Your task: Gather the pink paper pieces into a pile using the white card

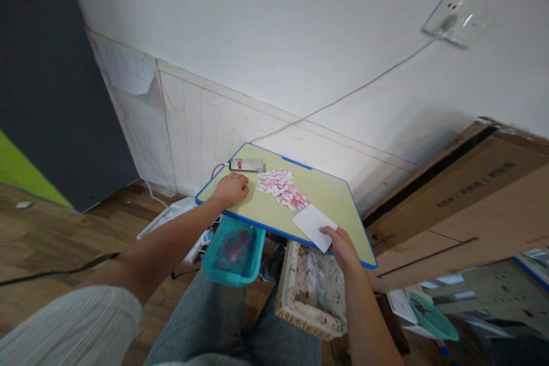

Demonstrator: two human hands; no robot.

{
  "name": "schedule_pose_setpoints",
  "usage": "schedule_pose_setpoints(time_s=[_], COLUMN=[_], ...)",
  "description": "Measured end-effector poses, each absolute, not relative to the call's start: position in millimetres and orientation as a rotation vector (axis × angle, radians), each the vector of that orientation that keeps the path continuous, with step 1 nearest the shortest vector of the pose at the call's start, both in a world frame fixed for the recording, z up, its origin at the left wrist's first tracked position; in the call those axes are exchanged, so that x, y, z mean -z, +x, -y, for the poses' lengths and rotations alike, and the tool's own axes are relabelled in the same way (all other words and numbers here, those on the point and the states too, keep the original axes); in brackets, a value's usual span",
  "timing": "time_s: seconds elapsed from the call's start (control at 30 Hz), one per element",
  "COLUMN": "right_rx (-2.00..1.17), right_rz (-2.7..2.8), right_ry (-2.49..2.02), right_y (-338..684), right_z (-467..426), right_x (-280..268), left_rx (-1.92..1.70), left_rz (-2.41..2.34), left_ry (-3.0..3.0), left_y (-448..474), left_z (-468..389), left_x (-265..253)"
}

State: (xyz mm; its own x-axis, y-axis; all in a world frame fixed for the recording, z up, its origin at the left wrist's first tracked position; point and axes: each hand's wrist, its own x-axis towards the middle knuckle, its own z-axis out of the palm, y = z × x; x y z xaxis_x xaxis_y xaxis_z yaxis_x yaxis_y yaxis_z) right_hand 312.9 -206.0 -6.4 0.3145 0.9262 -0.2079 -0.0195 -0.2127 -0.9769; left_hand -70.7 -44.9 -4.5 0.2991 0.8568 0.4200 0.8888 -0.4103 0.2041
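Note:
My right hand (342,245) pinches a flat white card (315,225) by its near right corner, over the front part of a small yellow tabletop (315,177) with a blue rim. The card's far left edge lies beside a spread pile of small pink and white pieces (279,185), too small to name. To the left of the pile, my left hand (232,189) rests on the tabletop with its fingers curled in; whatever may be under them is hidden. Just beyond it lies a phone-like device (247,165), partly blurred out, with a red cable.
A teal plastic bin (234,274) with reddish contents sits below the table's front left. Beside it stands a speckled open box (311,320) with whitish scraps inside. Large cardboard boxes (463,200) lean at the right. A cable (355,90) runs up the wall to a socket.

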Motion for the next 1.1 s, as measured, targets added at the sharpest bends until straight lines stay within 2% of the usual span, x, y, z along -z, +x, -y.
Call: schedule_pose_setpoints(time_s=[0.13,0.3,0.43,0.67,0.8,0.9,0.97,1.03,1.1], right_rx=[-1.153,-0.948,-0.855,-0.967,-1.034,-1.044,-1.088,-1.159,-1.221], right_rz=[0.832,0.881,0.990,1.103,1.132,1.115,1.145,1.229,1.333], right_ry=[-1.492,-1.534,-1.551,-1.614,-1.611,-1.512,-1.460,-1.453,-1.469], right_y=[324,350,359,367,387,399,402,401,398], right_z=[188,129,61,-33,-35,-22,-13,-6,-1], right_x=[-4,-23,-30,-15,-7,-14,-21,-28,-33], left_rx=[0.643,0.606,0.823,1.243,1.248,1.216,0.775,0.008,-0.803], left_rz=[1.625,1.605,1.438,1.492,1.425,1.483,1.396,1.225,1.103], left_ry=[-2.468,-2.435,-2.409,-2.352,-2.694,-3.162,-3.722,-4.129,-4.214], left_y=[-66,-58,-42,-7,-11,-16,-18,-18,-18], left_z=[40,15,-26,-88,-77,-63,-55,-49,-44], left_x=[2,-7,-23,-31,-33,-47,-59,-69,-74])
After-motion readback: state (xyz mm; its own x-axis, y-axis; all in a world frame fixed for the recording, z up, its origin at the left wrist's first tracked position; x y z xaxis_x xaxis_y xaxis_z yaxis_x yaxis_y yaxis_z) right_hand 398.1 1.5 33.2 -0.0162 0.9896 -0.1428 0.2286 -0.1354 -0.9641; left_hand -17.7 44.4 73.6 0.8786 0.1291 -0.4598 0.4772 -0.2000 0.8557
